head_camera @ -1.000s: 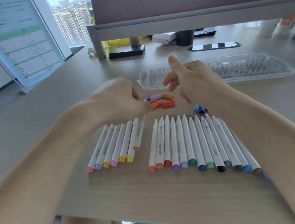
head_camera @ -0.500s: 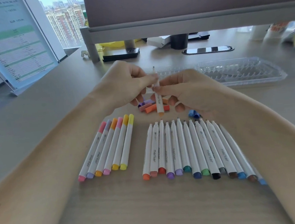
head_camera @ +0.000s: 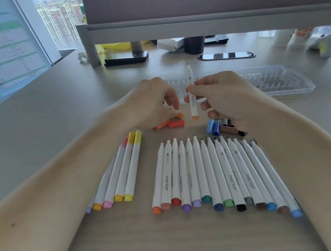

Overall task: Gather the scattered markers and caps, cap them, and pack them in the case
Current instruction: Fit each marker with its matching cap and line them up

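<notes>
My right hand (head_camera: pixel 224 98) pinches an uncapped white marker (head_camera: pixel 193 101) with an orange end, upright above the desk. My left hand (head_camera: pixel 152 102) reaches down into a small pile of caps, fingertips closed on a light orange cap (head_camera: pixel 180 115) beside red and orange caps (head_camera: pixel 176 123). Blue caps (head_camera: pixel 213 128) and a brown cap (head_camera: pixel 228 130) lie under my right hand. Several capped markers (head_camera: pixel 128 168) lie in a row at the left, partly hidden by my left forearm. A longer row of uncapped markers (head_camera: pixel 214 171) lies at the right. The clear plastic case (head_camera: pixel 276 79) stands open behind my hands.
A grey shelf post (head_camera: pixel 89 46) and a black phone (head_camera: pixel 125 58) are at the back of the wooden desk (head_camera: pixel 190 239). A cable grommet (head_camera: pixel 226 56) lies beyond the case. A slanted document stand (head_camera: pixel 4 51) is at the far left.
My left hand let go of the orange-ended marker and dropped to the cap pile. My right hand kept the marker and raised it upright.
</notes>
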Tool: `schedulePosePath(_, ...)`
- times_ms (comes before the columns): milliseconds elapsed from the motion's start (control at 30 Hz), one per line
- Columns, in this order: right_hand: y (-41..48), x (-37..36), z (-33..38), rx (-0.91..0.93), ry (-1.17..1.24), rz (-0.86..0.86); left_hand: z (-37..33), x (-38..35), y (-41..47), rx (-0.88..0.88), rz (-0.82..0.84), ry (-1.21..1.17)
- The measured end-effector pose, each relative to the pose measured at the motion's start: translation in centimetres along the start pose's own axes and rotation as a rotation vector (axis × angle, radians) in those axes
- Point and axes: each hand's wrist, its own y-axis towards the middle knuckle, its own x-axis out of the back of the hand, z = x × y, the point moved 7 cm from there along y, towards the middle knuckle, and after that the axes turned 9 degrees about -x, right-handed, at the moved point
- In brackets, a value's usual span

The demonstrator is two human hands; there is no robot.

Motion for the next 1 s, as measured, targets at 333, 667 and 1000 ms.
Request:
schedulePosePath(333, -0.1, -0.5, 0.1, 0.027, -0.050, 0.025, 0.5, -0.3, -0.5, 0.146, 0.018, -0.133)
schedulePosePath(667, -1.5, -1.7, 1.7, 0.281, -0.369, -0.012, 4.8, 4.2, -5.3, 0.151, -0.371, -0.519)
schedulePosePath(1000, -2.7, -2.4, 1.9, 0.350, -0.513, -0.035, 4.8, 3.3, -5.6, 0.083, -0.434, -0.558)
